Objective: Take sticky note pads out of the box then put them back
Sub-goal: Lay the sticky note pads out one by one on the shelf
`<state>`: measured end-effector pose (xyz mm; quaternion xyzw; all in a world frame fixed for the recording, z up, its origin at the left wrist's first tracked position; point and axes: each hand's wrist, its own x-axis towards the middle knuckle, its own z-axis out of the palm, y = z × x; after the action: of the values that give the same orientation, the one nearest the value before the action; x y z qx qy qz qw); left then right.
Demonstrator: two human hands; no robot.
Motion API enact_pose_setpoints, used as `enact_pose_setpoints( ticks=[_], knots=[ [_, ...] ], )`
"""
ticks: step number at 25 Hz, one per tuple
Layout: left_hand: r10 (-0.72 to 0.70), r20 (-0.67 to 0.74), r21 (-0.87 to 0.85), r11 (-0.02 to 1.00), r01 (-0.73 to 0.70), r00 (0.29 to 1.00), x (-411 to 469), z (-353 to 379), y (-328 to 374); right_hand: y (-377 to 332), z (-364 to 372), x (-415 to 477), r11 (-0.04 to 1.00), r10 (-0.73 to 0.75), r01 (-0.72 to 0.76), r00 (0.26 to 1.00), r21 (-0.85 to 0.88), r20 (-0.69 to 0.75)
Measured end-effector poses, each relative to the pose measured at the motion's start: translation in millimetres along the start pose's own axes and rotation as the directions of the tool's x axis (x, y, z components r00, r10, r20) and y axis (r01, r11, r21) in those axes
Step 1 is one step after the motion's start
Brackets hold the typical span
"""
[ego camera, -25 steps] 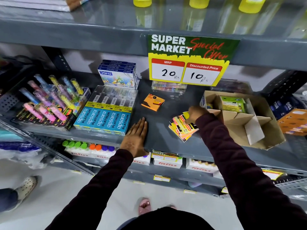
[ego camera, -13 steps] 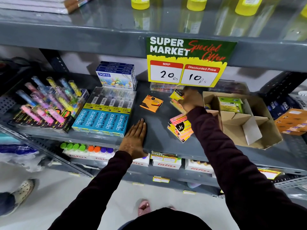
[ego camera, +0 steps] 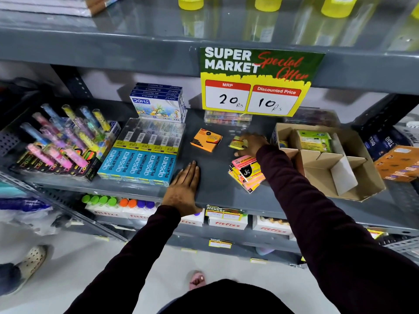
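An open cardboard box [ego camera: 353, 193] with dividers stands on the right of the grey shelf [ego camera: 215, 182]; a green pad packet [ego camera: 314, 141] sits in its far compartment. My right hand [ego camera: 252, 145] is closed on a yellow sticky note pad [ego camera: 237, 142], low over the shelf just left of the box. A stack of pink and yellow pads [ego camera: 247, 174] lies in front of that hand. An orange pad [ego camera: 206, 139] lies further left. My left hand [ego camera: 184, 186] rests flat on the shelf's front edge, fingers apart, holding nothing.
Blue Apsara pencil boxes [ego camera: 140, 164] and a rack of coloured pens [ego camera: 61, 141] fill the shelf's left side, with DOMS boxes [ego camera: 158, 103] behind. A price sign [ego camera: 258, 82] hangs from the upper shelf. Orange boxes [ego camera: 401, 164] sit right of the cardboard box. Another person's shoe [ego camera: 31, 261] is at lower left.
My right hand lifted one yellow pad off the stack, carried it toward the back of the shelf, and has now come down with it just right of the orange pad. The left hand stayed put.
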<state>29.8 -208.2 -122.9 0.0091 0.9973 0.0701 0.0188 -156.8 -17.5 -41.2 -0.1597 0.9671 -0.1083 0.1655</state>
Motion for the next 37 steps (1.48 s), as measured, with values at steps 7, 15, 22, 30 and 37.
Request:
enact_pose_setpoints(
  ticks=[7, 15, 22, 30, 37],
  knots=[
    [0.026, -0.005, 0.009, 1.000, -0.026, 1.000, 1, -3, 2, 0, -3, -9, 0.999, -0.038, 0.039, 0.994, 0.007, -0.104],
    [0.022, 0.005, 0.027, 0.999, -0.023, 1.000, 0, 0, 1, -6, -19, -31, 0.978, 0.014, 0.041, 0.966, -0.205, 0.259],
    [0.025, 0.004, 0.027, 0.999, -0.025, 1.000, 0, -1, 2, -8, -15, -32, 0.963, -0.037, 0.077, 0.987, -0.258, 0.158],
    [0.007, 0.010, 0.031, 1.000, -0.007, 1.000, 0, -1, 2, -4, -20, -33, 0.966, -0.101, 0.138, 0.980, -0.219, 0.170],
    [0.018, -0.018, 0.031, 0.999, -0.018, 1.000, -1, -1, 2, -2, -12, -41, 0.940, -0.122, 0.191, 0.962, -0.282, 0.244]
  ],
)
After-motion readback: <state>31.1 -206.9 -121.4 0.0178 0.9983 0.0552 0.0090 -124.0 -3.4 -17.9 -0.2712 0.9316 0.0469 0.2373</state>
